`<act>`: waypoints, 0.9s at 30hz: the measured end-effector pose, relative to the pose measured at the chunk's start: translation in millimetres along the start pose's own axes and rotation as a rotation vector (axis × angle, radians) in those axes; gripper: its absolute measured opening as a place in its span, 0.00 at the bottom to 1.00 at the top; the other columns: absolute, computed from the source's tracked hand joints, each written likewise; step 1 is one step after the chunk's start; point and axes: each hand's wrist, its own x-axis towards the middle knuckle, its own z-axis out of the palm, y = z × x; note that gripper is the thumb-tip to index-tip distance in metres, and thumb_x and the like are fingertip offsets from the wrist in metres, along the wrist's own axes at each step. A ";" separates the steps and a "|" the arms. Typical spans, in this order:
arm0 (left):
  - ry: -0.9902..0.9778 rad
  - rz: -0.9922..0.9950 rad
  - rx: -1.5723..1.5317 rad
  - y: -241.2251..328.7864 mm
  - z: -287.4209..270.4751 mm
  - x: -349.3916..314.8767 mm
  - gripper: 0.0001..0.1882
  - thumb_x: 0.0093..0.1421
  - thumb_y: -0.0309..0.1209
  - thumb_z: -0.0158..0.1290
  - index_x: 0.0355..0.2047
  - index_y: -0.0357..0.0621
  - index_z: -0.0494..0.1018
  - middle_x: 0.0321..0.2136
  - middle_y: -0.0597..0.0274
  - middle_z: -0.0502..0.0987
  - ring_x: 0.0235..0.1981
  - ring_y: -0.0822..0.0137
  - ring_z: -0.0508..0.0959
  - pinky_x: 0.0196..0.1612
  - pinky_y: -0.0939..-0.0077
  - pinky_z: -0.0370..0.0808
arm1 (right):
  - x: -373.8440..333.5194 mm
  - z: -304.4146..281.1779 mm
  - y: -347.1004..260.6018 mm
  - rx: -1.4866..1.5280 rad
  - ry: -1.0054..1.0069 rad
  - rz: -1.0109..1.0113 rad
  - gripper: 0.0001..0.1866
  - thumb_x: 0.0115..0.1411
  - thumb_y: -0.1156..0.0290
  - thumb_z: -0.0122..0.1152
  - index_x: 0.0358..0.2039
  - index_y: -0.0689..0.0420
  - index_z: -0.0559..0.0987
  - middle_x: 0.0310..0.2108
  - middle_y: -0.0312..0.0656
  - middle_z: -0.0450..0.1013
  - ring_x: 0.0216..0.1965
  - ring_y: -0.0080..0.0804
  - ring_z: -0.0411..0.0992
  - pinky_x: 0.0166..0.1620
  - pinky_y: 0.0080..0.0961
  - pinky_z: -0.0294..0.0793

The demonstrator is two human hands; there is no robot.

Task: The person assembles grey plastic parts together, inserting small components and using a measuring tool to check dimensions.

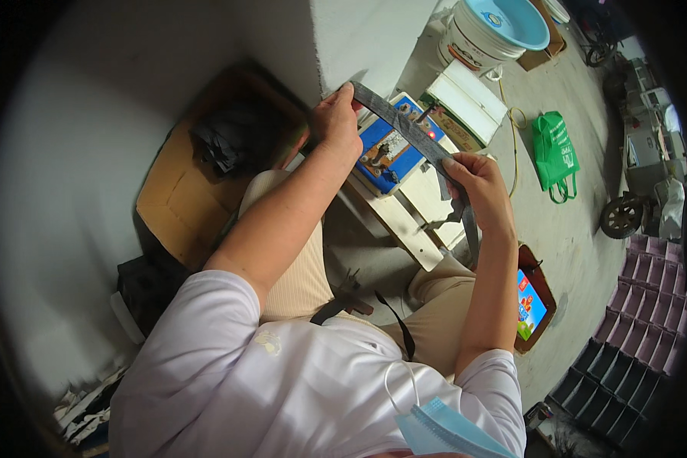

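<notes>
A dark grey fabric strap (401, 124) is stretched between my hands, slanting down to the right. My left hand (338, 124) pinches its upper end between thumb and fingers. Farther along, my right hand (482, 188) grips it with the thumb on top, and the loose end hangs below that hand. Under the strap sits a blue-topped machine (375, 136) with metal fittings and a small red light. The machine rests on a pale wooden bench (399, 231) in front of my knees. Part of its top is hidden by the strap.
At left, a cardboard box (177, 204) holds black material (233, 141) beside the wall. Beyond the bench stand a green-and-white box (469, 107) and a white bucket (466, 47) with a blue basin (517, 23). A green bag (555, 153) and stacked crates (640, 305) are to the right.
</notes>
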 end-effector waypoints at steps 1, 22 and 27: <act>0.000 0.001 0.009 -0.5 -0.7 0.9 0.06 0.58 0.29 0.55 0.30 0.39 0.76 0.27 0.66 0.75 0.26 0.75 0.73 0.31 0.82 0.70 | 0.9 -0.3 0.9 0.003 -0.006 0.009 0.09 0.60 0.68 0.58 0.28 0.62 0.77 0.18 0.30 0.69 0.18 0.14 0.63 0.21 0.13 0.61; -0.421 0.942 0.300 57.4 -16.4 -59.0 0.09 0.65 0.29 0.46 0.29 0.37 0.68 0.28 0.59 0.79 0.29 0.74 0.75 0.38 0.81 0.71 | -21.9 -28.2 17.1 0.221 -0.064 -0.138 0.09 0.61 0.68 0.58 0.30 0.60 0.77 0.19 0.30 0.68 0.19 0.14 0.62 0.24 0.13 0.61; -0.980 0.605 0.102 63.2 -14.3 -116.1 0.08 0.67 0.27 0.42 0.30 0.38 0.60 0.29 0.51 0.78 0.30 0.67 0.79 0.44 0.67 0.77 | -31.0 -31.5 19.4 0.311 -0.072 -0.217 0.09 0.62 0.67 0.57 0.31 0.60 0.77 0.19 0.31 0.69 0.19 0.14 0.62 0.24 0.12 0.61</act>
